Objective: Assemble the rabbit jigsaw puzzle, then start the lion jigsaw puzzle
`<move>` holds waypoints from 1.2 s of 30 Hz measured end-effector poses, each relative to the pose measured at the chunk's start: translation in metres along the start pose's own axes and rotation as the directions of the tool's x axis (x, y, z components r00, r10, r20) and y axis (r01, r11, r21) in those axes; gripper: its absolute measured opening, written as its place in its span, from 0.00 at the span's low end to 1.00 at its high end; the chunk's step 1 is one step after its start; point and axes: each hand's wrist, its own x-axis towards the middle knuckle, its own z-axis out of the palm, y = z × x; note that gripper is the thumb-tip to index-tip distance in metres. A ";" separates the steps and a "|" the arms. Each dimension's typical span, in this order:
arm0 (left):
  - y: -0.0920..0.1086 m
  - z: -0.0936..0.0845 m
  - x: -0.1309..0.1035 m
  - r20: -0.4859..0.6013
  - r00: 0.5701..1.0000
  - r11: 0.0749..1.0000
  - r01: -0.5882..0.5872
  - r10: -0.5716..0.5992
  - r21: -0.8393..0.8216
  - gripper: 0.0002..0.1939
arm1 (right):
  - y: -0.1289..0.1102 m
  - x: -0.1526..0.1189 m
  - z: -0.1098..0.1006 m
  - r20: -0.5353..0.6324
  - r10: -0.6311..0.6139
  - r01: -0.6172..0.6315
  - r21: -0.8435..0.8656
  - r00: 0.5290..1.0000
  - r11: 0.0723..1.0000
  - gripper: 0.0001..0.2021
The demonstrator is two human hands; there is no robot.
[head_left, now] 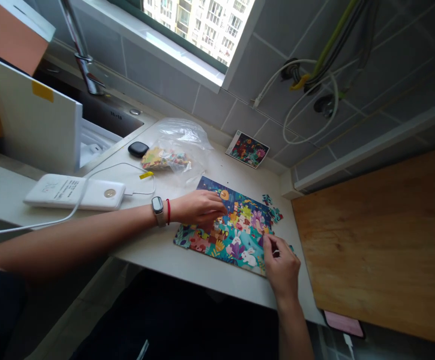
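Observation:
A colourful jigsaw puzzle [237, 244] with rabbits, flowers and other animals lies on the white counter, largely joined together. My left hand [201, 206], with a watch and a red cord at its wrist, is over the puzzle's upper left part. Its fingers are loosely bent, palm down, with no piece seen in them. At the puzzle's right edge my right hand [283, 265] is closed in a pinch on a puzzle piece, mostly hidden by the fingers. A few loose puzzle pieces [276, 215] lie by the upper right corner.
Behind the puzzle are a clear plastic bag [181, 145] of pieces and a picture card [247, 149] against the wall. Leftward are a black case [138, 149], a white power bank [75, 192] with cable, and a sink [108, 117]. A wooden board [378, 240] borders the right.

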 end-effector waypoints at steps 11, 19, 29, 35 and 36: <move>0.014 0.016 0.001 0.036 0.995 0.992 -0.086 0.090 -0.094 0.13 | 0.122 -0.007 -0.037 0.116 0.376 -0.365 -0.111 0.919 0.925 0.33; 0.009 0.009 0.001 0.034 0.997 0.998 -0.064 0.065 -0.029 0.14 | 0.123 -0.014 -0.028 0.021 0.415 -0.416 0.013 0.909 0.909 0.32; -0.028 -0.020 -0.002 0.101 0.993 0.997 0.063 -0.067 0.041 0.33 | 0.135 -0.009 -0.036 0.130 0.467 -0.475 0.037 0.875 0.879 0.28; -0.040 -0.024 -0.011 0.245 0.962 0.993 0.118 -0.117 0.013 0.60 | 0.134 -0.007 -0.040 0.170 0.514 -0.533 0.096 0.841 0.841 0.32; -0.040 -0.023 -0.012 0.273 0.954 0.992 0.126 -0.125 0.014 0.62 | 0.132 -0.008 -0.042 0.187 0.523 -0.546 0.106 0.832 0.831 0.32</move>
